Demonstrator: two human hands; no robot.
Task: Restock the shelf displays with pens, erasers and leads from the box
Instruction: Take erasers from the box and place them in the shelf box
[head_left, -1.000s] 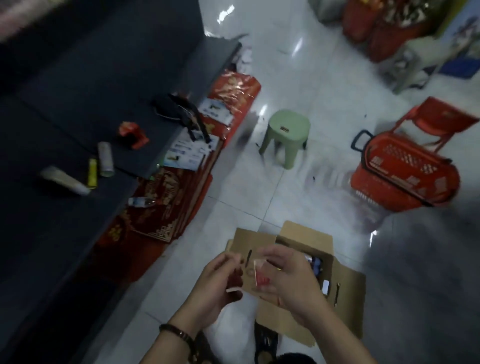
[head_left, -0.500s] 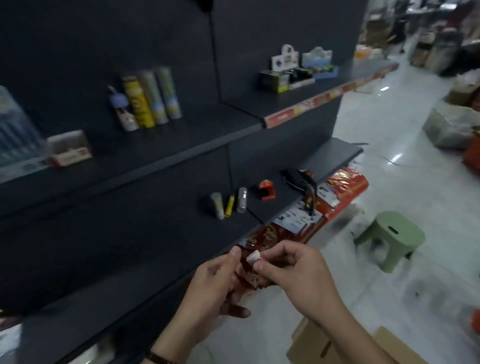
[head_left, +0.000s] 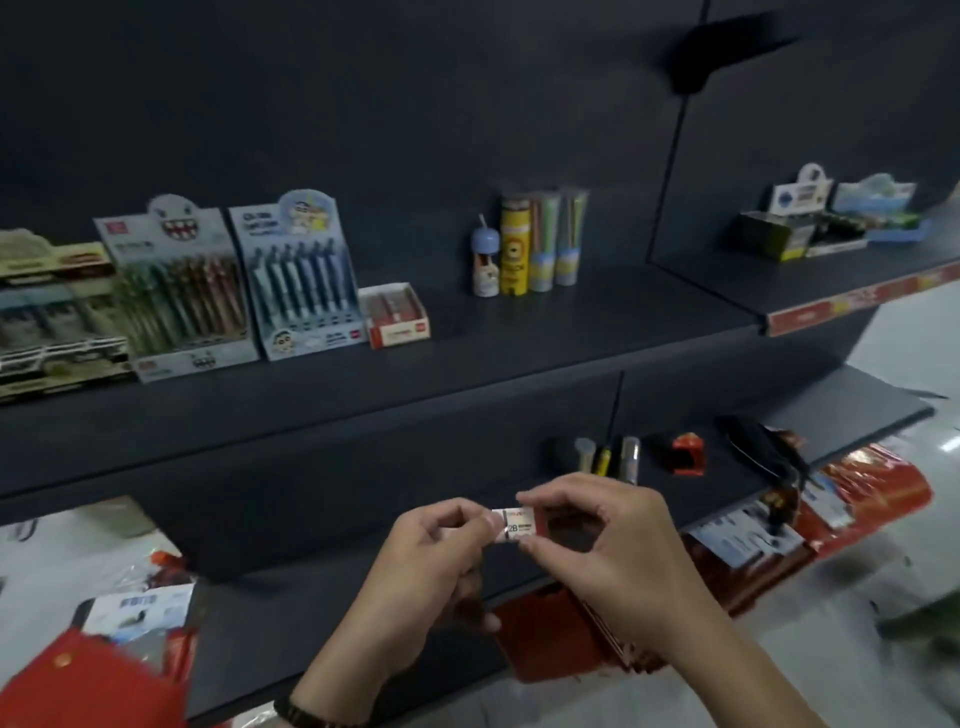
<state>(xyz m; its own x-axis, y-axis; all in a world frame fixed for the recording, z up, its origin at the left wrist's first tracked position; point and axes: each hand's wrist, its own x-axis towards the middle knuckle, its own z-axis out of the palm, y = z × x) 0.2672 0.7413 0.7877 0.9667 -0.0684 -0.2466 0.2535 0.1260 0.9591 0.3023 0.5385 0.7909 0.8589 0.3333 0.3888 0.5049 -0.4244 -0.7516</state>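
Both hands hold one small white 2B eraser (head_left: 515, 526) with a red band, in front of the dark lower shelf. My left hand (head_left: 431, 566) pinches its left end. My right hand (head_left: 608, 556) pinches its right part between thumb and forefinger. On the upper shelf (head_left: 467, 358) stand two pen display cartons (head_left: 239, 291) and a small red-and-white eraser box (head_left: 396, 315) beside them. The cardboard box is out of view.
Lead tubes and a small figure bottle (head_left: 535, 244) stand further right on the upper shelf. The lower shelf carries loose tubes (head_left: 608, 457), a red tool (head_left: 687, 456) and a black item (head_left: 763, 452). Red packs (head_left: 831, 514) lean at the shelf foot.
The view has swung up from the cardboard box on the floor to the shelves. Both hands have stayed together on the small eraser, now raised before the lower shelf.
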